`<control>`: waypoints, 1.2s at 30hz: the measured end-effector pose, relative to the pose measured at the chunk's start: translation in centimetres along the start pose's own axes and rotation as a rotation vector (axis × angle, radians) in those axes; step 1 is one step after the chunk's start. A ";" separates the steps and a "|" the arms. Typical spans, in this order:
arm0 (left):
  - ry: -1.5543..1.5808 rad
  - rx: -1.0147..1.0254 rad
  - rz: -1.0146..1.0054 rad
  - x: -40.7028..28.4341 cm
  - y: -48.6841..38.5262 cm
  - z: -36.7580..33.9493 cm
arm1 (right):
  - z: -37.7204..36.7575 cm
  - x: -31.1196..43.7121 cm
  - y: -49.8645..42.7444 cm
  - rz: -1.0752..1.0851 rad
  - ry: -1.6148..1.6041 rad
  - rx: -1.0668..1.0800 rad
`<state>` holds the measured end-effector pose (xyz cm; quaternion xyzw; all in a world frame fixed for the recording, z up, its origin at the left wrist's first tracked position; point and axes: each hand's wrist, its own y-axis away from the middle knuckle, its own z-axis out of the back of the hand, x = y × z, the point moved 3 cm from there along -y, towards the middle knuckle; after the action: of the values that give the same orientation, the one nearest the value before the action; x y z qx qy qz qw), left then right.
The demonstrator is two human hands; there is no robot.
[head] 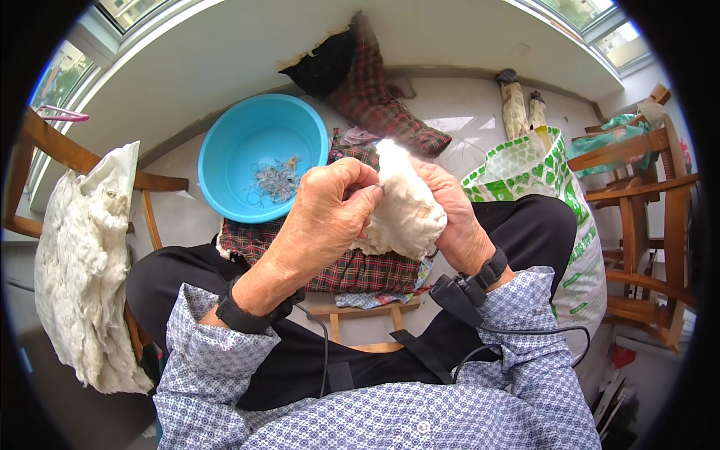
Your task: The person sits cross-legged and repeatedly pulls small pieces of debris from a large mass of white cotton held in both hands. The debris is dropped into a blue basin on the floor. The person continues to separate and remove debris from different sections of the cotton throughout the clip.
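A thick wad of off-white cotton batting (408, 211) is held up in front of me, above a folded piece of dark plaid fabric (360, 274). My right hand (450, 208) grips its right side, with the fingers mostly behind it. At its left edge, my left hand (334, 208) has thumb and forefinger pinched together. Whether a thread or a tuft of fibre sits in that pinch is too small to tell. Beyond the left hand stands a light-blue plastic basin (247, 135), with a tangle of thread scraps (275, 183) on its bottom.
A plaid padded garment piece (374, 95) lies by the wall. A large pile of batting (84, 270) rests over a wooden chair (152, 181) at left. On the right are a green-and-white woven bag (582, 264) and stacked wooden chairs (635, 225). Black cables (534, 331) run from my wrist straps.
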<state>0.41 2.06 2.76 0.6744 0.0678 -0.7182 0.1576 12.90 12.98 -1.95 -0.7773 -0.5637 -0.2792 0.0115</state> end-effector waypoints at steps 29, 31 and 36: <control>0.245 0.053 0.122 -0.1 -0.7 2.0 | -2.4 0.3 1.0 0.490 1.365 -0.030; 0.179 0.029 0.090 -0.3 -0.6 2.3 | -2.4 0.3 0.9 0.456 1.357 -0.036; 0.157 -0.019 0.012 -0.6 -0.9 3.0 | -2.2 0.1 0.9 0.408 1.283 -0.035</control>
<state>-2.65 2.06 3.51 0.7275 0.0830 -0.6614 0.1626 12.81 12.00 0.21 -0.5484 -0.2827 -0.6870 0.3840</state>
